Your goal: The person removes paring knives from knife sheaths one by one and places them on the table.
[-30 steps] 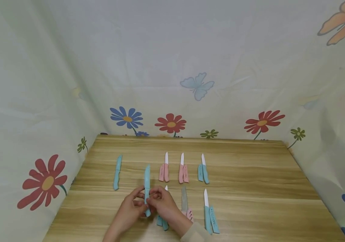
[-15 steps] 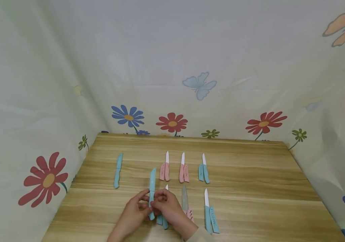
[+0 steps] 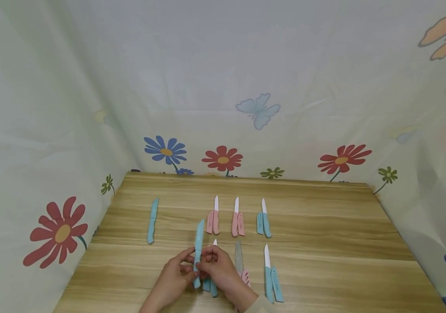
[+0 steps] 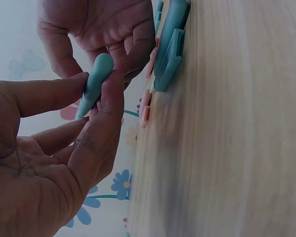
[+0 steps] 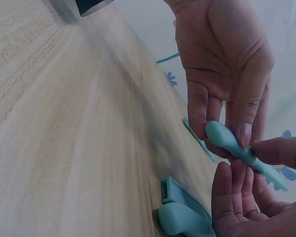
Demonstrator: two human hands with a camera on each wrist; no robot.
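Note:
Both hands hold a light-blue knife whose blade is covered by a matching sheath, tip pointing away and raised over the table. My left hand pinches the handle between thumb and fingers. Higher up, near where handle meets sheath, the thumb and fingers of my right hand pinch it too. Partly hidden below the right hand lies a blue knife with its sheath beside it. Another sheathed blue knife lies alone on the left.
At the back lie two pink knives and a blue knife, bare white blades beside their sheaths. Nearer are a grey-bladed knife with a slotted pink part and a blue knife. A flowered curtain borders the wooden table.
Both hands have shifted slightly right with the sheathed knife, which now leans a little more to the right. The knives on the table lie as before.

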